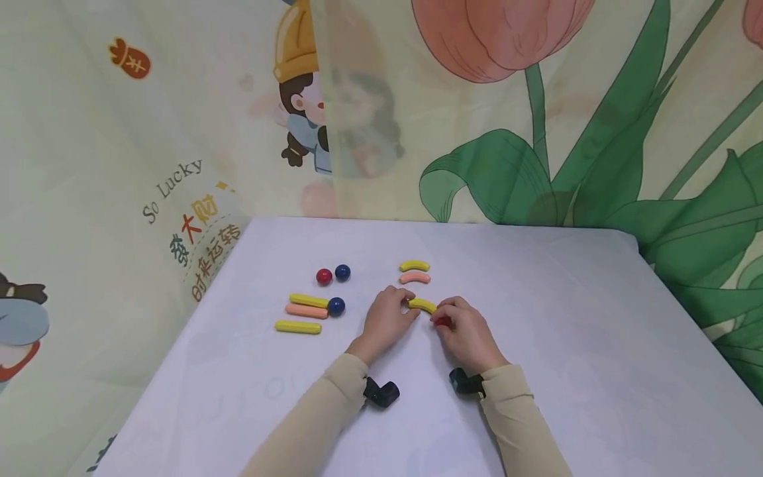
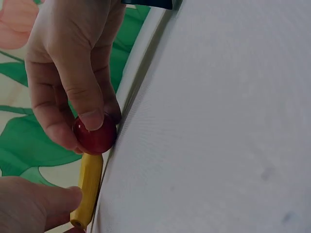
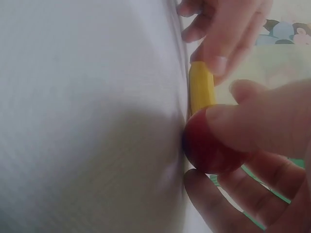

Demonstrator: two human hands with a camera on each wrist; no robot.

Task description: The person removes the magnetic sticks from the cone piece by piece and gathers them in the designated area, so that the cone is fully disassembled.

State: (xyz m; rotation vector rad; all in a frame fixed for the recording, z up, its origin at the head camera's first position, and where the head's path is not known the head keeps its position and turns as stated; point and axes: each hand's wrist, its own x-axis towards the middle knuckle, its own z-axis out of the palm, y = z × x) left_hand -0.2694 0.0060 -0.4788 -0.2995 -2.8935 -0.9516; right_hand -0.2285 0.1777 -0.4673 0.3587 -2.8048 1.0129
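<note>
My left hand pinches the left end of a curved yellow rod on the white table. In the left wrist view its thumb lies along the rod. A shiny red ball is held between the thumb and fingers of my right hand. That ball touches the rod's right end; from the head it is mostly hidden by the fingers. Whether another piece sits at the rod's left end, under the left fingers, I cannot tell.
Beyond the hands lie a curved yellow rod and a curved pink rod. To the left are a red ball, two blue balls, straight yellow rods and a straight pink rod. A printed curtain hangs behind the table.
</note>
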